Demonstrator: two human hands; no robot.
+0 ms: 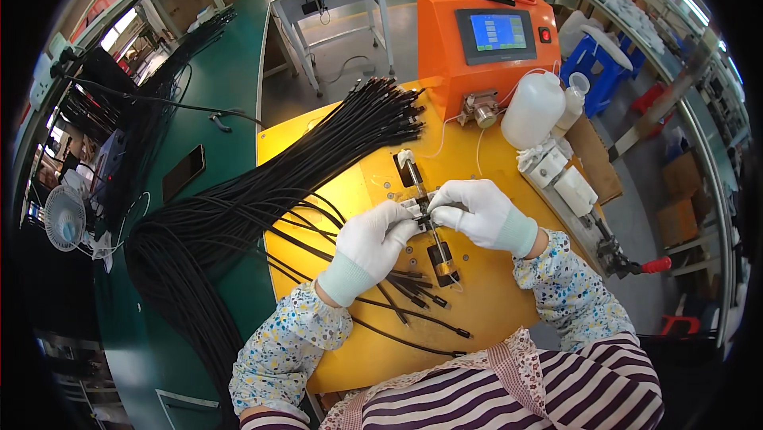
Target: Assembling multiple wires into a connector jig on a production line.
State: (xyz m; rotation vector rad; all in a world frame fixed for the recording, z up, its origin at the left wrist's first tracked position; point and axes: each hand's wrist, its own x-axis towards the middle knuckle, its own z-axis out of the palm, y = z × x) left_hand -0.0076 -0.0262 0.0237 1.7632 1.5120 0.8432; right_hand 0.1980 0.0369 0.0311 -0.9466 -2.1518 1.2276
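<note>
- The left hand [370, 242], in a white glove with a pale green cuff, comes in from the near left; its thumb and forefinger are drawn close together over the small metal fixture [439, 253].
- The right hand [482, 212], gloved alike, reaches in from the right with its fingers bent and its tips nearly together, meeting the left fingertips at the fixture's middle.
- Whether either hand grips a small part there cannot be told; the gloves hide what lies between the tips.
- The fixture sits on the yellow worktop [497, 303], running from far to near, its far and near ends showing beyond the fingers.
- To the left, a thick bundle of black cables [306, 164] lies across the worktop and the green table [230, 60], its connector ends pointing far and right.
- More cable ends [417, 300] lie loose on the worktop, just near of the left hand.
- At the far right stands an orange machine [442, 44] with a lit screen [497, 32]; a white bottle [534, 112] stands just near of it.
- Farther right of the right hand is a clamp [576, 190] with a red handle [656, 265].
- A dark phone [184, 172] lies on the green table, left of the bundle.
</note>
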